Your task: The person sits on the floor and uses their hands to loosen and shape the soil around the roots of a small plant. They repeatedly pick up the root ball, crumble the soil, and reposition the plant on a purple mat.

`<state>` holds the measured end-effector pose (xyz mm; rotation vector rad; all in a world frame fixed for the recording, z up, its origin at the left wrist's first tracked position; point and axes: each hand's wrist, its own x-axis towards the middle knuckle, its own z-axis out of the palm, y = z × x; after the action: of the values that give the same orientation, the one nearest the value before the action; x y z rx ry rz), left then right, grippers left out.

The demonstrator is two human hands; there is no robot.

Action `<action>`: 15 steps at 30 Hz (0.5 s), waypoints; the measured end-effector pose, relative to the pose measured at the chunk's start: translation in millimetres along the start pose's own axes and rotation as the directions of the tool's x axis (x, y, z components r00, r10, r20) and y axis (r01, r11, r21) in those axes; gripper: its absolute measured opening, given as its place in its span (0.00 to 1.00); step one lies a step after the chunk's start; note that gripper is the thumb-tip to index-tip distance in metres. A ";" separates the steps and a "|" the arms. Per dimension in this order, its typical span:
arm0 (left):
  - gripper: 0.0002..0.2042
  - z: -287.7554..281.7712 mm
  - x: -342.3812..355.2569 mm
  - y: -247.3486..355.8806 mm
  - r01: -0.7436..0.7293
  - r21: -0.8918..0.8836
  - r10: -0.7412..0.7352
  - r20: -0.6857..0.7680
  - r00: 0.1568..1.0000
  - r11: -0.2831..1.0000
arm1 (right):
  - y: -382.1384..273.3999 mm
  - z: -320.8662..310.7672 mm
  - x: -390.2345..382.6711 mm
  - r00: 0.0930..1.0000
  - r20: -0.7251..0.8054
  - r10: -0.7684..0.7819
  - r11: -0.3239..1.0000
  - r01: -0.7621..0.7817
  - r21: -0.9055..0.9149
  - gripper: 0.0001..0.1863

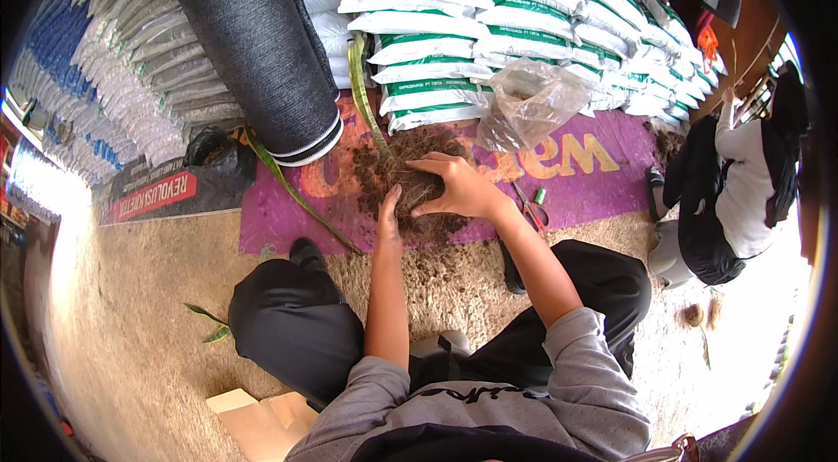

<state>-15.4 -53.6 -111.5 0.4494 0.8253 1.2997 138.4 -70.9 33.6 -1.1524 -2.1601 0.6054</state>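
Note:
A brown clump of soil and fine roots [421, 192] is cupped between my hands, low over loose dark soil. My right hand [456, 187] curves over its right side, thumb and fingers bent round it. Along its left edge presses my left hand [390, 216], partly turned from view, fingers pointing away from me. A long green, yellow-edged leaf [360, 82] rises from the soil just beyond the clump; whether it joins the clump is hidden. A second such leaf [301, 197] lies to the left on the purple banner [567, 187].
Right of my hands lie red-handled scissors [535, 216] and a green thread spool [540, 196]. Beyond is a crumpled clear plastic bag [532, 104] before stacked white-and-green sacks [428, 47]. A thick black roll [253, 34] leans at left, near a black soil bag [216, 155]. Another person [742, 178] sits at right.

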 end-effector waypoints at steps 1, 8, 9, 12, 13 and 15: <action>0.23 5.1 -3.2 1.6 0.002 0.036 -0.001 -0.002 1.000 0.999 | -0.5 0.9 -1.2 1.000 -0.012 0.005 0.999 -0.005 -0.031 0.39; 0.22 20.1 -11.1 11.9 0.046 0.128 -0.031 -0.118 0.992 0.991 | -5.0 15.8 -7.5 0.992 -0.127 0.006 0.925 -0.054 -0.377 0.33; 0.21 24.3 -13.9 15.3 0.036 0.160 -0.006 -0.184 0.983 0.986 | -5.4 18.6 -7.8 0.990 -0.137 0.019 0.914 -0.073 -0.399 0.33; 0.20 23.9 -8.7 14.9 -0.026 0.184 0.068 -0.222 0.973 0.983 | -6.1 26.1 -8.7 0.986 -0.144 0.089 0.885 -0.145 -0.443 0.32; 0.29 18.3 -4.9 13.4 -0.005 0.175 0.034 -0.164 0.986 0.984 | -7.9 27.4 -8.7 0.983 -0.128 0.133 0.878 -0.176 -0.445 0.33; 0.51 7.7 -1.3 14.9 0.041 0.165 -0.034 -0.047 0.998 0.986 | -12.8 24.7 -5.9 0.975 -0.086 0.202 0.862 -0.219 -0.456 0.34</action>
<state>-19.5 -50.1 -95.6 0.5359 0.9789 1.2149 116.5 -85.3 22.4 -1.6554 -2.2285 0.1458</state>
